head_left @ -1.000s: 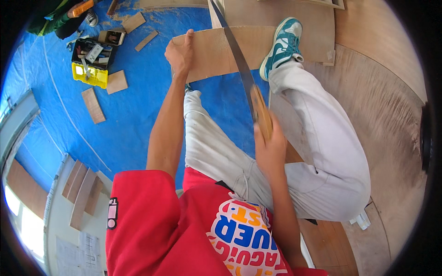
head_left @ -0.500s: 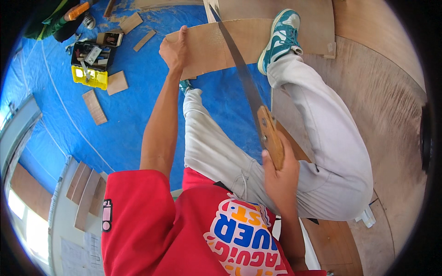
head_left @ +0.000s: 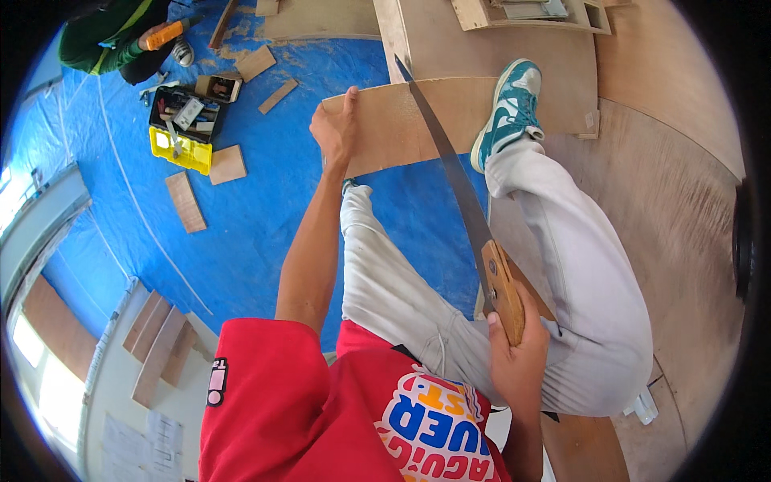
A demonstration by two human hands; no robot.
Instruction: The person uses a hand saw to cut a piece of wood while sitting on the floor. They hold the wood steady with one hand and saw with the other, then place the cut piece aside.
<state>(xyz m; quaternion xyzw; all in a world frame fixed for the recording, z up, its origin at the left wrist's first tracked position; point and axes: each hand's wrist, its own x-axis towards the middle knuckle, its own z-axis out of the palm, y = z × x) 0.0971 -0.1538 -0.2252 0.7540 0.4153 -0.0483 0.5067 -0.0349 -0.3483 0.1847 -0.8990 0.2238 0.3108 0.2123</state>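
Note:
My right hand (head_left: 520, 349) is closed round the wooden handle of a handsaw (head_left: 454, 169). The long blade slants up and leftward across a curved-looking plywood board (head_left: 385, 128), its tip reaching past the board's far edge. At the board's left end, my left hand (head_left: 335, 132) grips the wood with the thumb on top; the other fingers are partly hidden. A teal and white sneaker (head_left: 514, 108) on my right foot presses on the board's right end. Whether the teeth have cut into the wood cannot be made out.
A black and yellow toolbox (head_left: 183, 150) stands open on the blue tarp (head_left: 249, 265), among plywood offcuts (head_left: 186, 202). At the upper left, another person's hand holds an orange tool (head_left: 166, 34). A wooden frame (head_left: 482, 14) lies beyond the board.
The whole view has shifted, so the scene sits lower and further right. Against the board, the saw has barely moved, perhaps slightly back toward me. Both hands keep their grips.

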